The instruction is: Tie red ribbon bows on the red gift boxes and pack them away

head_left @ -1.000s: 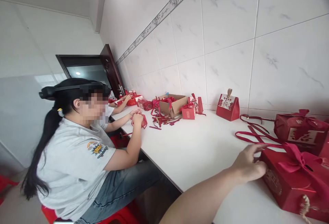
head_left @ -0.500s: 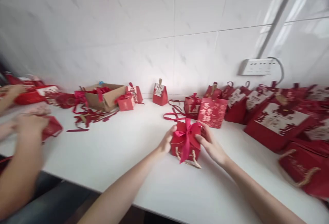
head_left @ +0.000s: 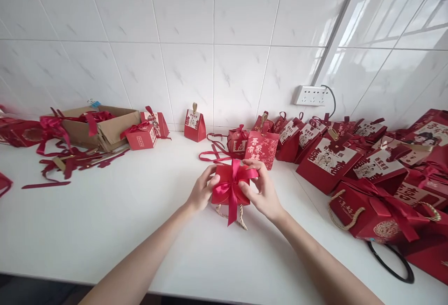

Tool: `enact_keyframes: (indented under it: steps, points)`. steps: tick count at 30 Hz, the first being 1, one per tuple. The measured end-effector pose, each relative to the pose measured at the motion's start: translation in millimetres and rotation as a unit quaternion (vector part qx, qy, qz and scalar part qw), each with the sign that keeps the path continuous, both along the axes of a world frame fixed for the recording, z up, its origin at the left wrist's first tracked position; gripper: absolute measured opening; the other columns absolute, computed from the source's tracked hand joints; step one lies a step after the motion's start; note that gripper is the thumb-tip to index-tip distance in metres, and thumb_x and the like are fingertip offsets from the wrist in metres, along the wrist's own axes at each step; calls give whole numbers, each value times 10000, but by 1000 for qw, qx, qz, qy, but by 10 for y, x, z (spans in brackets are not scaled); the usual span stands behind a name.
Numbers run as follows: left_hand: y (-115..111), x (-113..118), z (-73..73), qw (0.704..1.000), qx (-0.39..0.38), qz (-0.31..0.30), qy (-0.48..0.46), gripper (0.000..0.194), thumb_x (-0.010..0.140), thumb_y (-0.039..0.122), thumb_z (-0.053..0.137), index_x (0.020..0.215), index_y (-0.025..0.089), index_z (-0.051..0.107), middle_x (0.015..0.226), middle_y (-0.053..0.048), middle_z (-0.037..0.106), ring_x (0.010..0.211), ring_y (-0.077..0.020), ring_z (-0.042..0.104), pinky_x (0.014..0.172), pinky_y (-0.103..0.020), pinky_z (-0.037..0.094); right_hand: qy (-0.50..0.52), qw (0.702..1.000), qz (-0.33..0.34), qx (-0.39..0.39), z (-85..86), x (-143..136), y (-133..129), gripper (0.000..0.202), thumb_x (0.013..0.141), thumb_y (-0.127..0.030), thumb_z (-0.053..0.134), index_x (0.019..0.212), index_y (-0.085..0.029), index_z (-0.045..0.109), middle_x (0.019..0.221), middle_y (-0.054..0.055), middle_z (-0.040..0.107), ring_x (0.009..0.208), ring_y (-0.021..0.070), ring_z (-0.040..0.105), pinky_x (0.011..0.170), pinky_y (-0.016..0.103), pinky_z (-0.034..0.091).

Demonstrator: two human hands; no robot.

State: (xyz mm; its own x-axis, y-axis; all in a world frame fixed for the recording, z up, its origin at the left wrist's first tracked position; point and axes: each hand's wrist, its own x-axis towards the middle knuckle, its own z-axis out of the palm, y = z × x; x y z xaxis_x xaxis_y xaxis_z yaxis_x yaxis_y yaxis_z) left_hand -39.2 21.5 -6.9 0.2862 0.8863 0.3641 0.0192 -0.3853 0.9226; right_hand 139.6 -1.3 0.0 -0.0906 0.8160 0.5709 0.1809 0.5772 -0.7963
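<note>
Between my two hands, on the white table, is a small red gift box [head_left: 220, 192] topped with a pinkish-red ribbon bow [head_left: 232, 184]. A twisted gold cord handle [head_left: 242, 221] hangs at its near side. My left hand [head_left: 202, 189] is closed around the box's left side, thumb near the top edge. On the opposite side my right hand [head_left: 261, 189] grips the box, its thumb on the top by the bow and its fingers behind. Just beyond the box stand a red printed bag [head_left: 262, 149] and a small ribboned box [head_left: 238, 141].
Many red gift boxes [head_left: 329, 160] crowd the right side, with a black loop [head_left: 394, 263] near them. At left, a cardboard box [head_left: 115, 130] holds ribbons, and loose ribbons [head_left: 75, 158] lie before it. A power strip [head_left: 311, 95] is on the tiled wall.
My view has swung left to right, so the co-worker's arms at the left are out of frame. Both hands still hold the bowed box, whose top is now tilted more toward me.
</note>
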Motion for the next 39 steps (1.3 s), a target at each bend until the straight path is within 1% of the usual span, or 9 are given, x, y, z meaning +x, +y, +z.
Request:
enact_keyframes:
  steps: [3,8,14,19,26,29,33,36,39]
  points:
    - [-15,-12,6,999,25,20,7,378,833,485,453,1069,196,517,1136,-66,579,1016,-214,553,905,-335,434,-6,1000,-17,5,68,16,-43,203,839,-363,517,704,-213,495,1130,74,500,1096,233,487,930,381,398]
    - [-15,4,-14,999,11,43,3,368,821,481,468,1051,195,473,1118,-80,561,1023,-222,550,888,-370,453,36,996,-16,-80,151,62,-54,289,804,-269,502,535,-195,425,1158,67,511,1152,248,457,911,374,388]
    - [-2,32,-45,989,50,139,17,339,817,454,462,1030,190,449,1096,-85,531,1022,-214,534,920,-409,433,-77,992,42,-91,218,148,-41,221,676,-139,538,539,-199,375,1284,68,446,1276,272,348,971,417,354]
    - [18,-7,-73,988,103,113,38,338,834,426,468,1086,204,429,1113,-77,513,1057,-203,516,968,-412,408,-178,974,99,-97,362,309,-62,263,616,-219,693,557,-203,438,1329,64,433,1267,300,367,975,457,377]
    - [6,-13,-72,979,169,74,91,322,838,404,492,1100,223,448,1129,-84,490,1122,-207,478,990,-390,406,6,990,81,-114,365,323,-49,380,687,-509,670,958,-265,565,1289,71,492,1227,256,436,924,420,441]
    - [4,30,-79,983,164,68,55,324,815,402,539,1061,228,417,1167,-88,470,1149,-208,463,966,-388,427,12,994,35,-105,308,213,-40,286,710,-501,654,821,-238,630,1203,73,556,1161,256,495,912,400,448]
    - [-11,48,-47,987,126,97,5,276,809,453,534,816,217,391,1153,-80,470,1183,-217,434,887,-366,467,52,991,-37,-121,217,130,7,322,703,-509,652,646,-197,598,1101,90,605,1070,257,553,901,401,450]
    - [-40,11,9,986,132,90,48,443,802,635,373,740,205,459,1165,-116,465,1203,-273,398,918,-423,429,119,979,-27,-163,147,109,47,343,678,-504,676,643,-185,555,1185,107,565,1058,270,556,780,378,509]
    - [-67,-15,48,988,121,67,64,478,733,682,438,759,206,476,1279,-128,406,1221,-308,368,878,-415,442,156,968,-2,-197,105,102,69,372,672,-501,682,618,-182,500,1233,114,539,1033,271,567,723,363,524]
